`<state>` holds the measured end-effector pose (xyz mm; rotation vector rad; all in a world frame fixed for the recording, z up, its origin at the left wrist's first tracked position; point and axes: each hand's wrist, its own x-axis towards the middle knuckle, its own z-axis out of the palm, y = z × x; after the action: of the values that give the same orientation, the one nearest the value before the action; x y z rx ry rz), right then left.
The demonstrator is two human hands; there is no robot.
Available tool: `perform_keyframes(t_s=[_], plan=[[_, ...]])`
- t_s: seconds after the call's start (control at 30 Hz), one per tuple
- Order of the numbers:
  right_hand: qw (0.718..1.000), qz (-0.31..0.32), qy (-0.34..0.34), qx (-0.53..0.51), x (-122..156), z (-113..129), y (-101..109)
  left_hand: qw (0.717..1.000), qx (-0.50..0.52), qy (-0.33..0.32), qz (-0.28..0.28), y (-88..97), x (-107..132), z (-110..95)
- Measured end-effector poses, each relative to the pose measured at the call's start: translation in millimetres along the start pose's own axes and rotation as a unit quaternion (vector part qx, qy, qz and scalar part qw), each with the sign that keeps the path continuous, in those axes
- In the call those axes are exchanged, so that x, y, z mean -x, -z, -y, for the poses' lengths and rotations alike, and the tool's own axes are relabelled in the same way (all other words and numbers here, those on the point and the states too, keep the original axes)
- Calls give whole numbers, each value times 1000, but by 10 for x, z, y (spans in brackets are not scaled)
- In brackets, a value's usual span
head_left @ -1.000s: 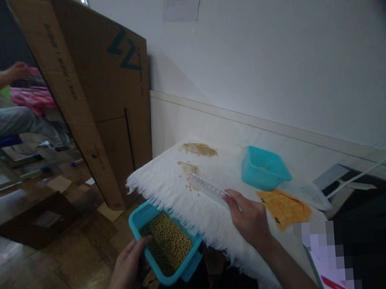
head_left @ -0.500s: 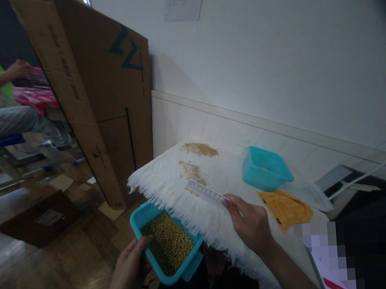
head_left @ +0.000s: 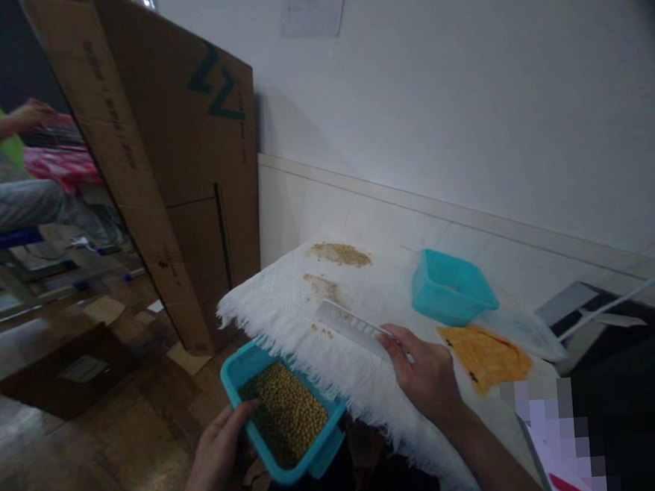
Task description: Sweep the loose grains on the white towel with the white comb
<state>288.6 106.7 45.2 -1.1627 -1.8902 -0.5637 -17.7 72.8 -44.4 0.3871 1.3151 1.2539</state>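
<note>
My left hand (head_left: 221, 447) grips the near-left rim of a turquoise plastic box (head_left: 233, 378), thumb over the edge. Yellowish dried beans (head_left: 294, 409), like soybeans, cover its bottom; it is held beside and just below the table's fringed edge. In my right hand (head_left: 426, 369) is a long white plastic strip with slots (head_left: 352, 324), pinched at its near end. The strip lies low over the white cloth (head_left: 275, 294), next to a few loose beans (head_left: 322, 329). Behind it are a thin streak of beans (head_left: 322, 287) and a larger heap of beans (head_left: 344, 254).
A second turquoise box (head_left: 451, 297) stands on the cloth to the right, an orange cloth (head_left: 486, 354) before it. A tall cardboard box (head_left: 187, 158) stands left of the table, a white wall (head_left: 463, 101) behind. Another person's hand (head_left: 35, 114) shows at far left.
The white strip has shifted slightly and tilted, exposing a few beans on its near side. The streak behind it looks a little shorter. My left hand and its box stay put.
</note>
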Motion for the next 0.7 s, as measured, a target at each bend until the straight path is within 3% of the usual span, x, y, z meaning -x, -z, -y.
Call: perform_keyframes(t_s=[0.27,0.7], plan=[[1000,-2,5,-7,-95,-20,-90,1000,2,2,-7,-27,8,-31],[1000,-16,23,-4,54,61,93,1000,-14,16,-6,-61,48,-107]])
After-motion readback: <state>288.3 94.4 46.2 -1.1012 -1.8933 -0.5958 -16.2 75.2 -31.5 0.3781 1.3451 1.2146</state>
